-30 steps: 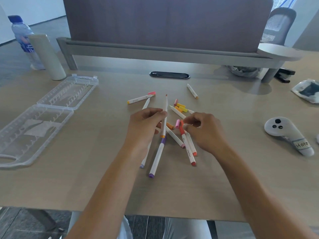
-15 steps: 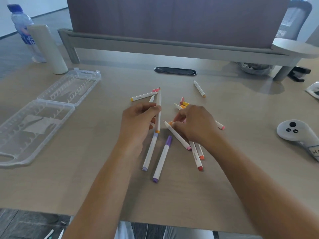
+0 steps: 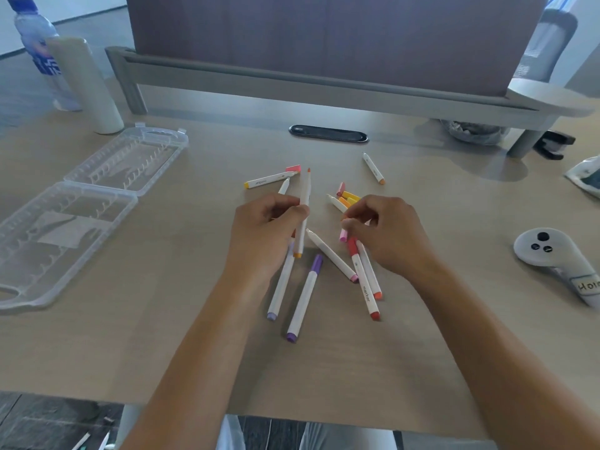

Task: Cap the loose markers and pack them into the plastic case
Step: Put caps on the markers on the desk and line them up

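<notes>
A smooth wood-grain table (image 3: 130,336) is seen. Well left of the left hand (image 3: 266,232), a clear ribbed plastic case (image 3: 65,222) lies open. A slim uncapped orange marker (image 3: 304,212) is gripped by that hand. Small caps (image 3: 349,198) are fingered by the curled right hand (image 3: 386,235); what it pinches cannot be told.

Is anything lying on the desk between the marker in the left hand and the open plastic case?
Nothing visible. The left hand grips an uncapped orange marker; the desk between it and the open plastic case on the left is bare, and the case's trays hold no markers.
</notes>
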The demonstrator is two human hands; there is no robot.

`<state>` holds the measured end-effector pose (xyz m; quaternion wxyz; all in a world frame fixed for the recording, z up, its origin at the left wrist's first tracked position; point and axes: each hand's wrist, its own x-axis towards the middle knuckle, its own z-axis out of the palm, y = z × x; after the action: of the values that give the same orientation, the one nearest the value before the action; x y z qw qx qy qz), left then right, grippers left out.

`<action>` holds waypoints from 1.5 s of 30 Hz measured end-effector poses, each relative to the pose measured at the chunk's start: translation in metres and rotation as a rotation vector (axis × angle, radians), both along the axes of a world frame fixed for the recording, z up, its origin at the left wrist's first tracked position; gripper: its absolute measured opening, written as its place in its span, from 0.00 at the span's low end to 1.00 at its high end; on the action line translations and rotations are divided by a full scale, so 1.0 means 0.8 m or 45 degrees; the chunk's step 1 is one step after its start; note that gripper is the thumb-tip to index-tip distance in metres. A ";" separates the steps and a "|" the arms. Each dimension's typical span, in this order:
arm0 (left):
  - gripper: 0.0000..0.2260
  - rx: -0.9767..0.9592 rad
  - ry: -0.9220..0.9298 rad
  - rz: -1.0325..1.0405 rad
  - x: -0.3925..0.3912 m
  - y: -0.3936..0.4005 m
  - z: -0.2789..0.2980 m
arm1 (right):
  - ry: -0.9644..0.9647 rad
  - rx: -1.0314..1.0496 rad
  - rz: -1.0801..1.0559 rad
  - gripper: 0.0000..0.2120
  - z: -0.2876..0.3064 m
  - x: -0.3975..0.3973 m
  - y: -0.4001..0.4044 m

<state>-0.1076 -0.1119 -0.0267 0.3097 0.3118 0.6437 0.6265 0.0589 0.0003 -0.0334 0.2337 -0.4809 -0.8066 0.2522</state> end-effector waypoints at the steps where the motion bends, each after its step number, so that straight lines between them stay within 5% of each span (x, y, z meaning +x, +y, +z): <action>1: 0.03 -0.012 0.038 -0.025 0.005 -0.001 0.001 | 0.046 -0.030 -0.010 0.04 0.001 0.008 -0.001; 12: 0.04 -0.066 0.065 -0.137 0.044 -0.017 0.007 | 0.493 -0.253 -0.108 0.08 0.002 0.059 -0.042; 28: 0.04 -0.017 0.015 -0.072 0.056 -0.021 0.013 | 0.742 -0.583 -0.055 0.05 0.012 0.061 -0.073; 36: 0.04 -0.023 0.018 -0.064 0.059 -0.020 0.013 | 0.631 -0.484 -0.096 0.05 0.011 0.064 -0.071; 41: 0.04 -0.025 -0.004 -0.033 0.053 -0.021 0.013 | -0.001 -0.086 -0.290 0.02 -0.008 0.065 -0.040; 45: 0.03 -0.024 -0.003 -0.013 0.048 -0.018 0.014 | -0.247 0.028 -0.292 0.04 -0.010 0.052 -0.023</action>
<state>-0.0693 -0.1266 -0.0154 0.3165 0.3114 0.6477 0.6192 0.1004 -0.0184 -0.0416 0.1870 -0.5895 -0.7678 0.1673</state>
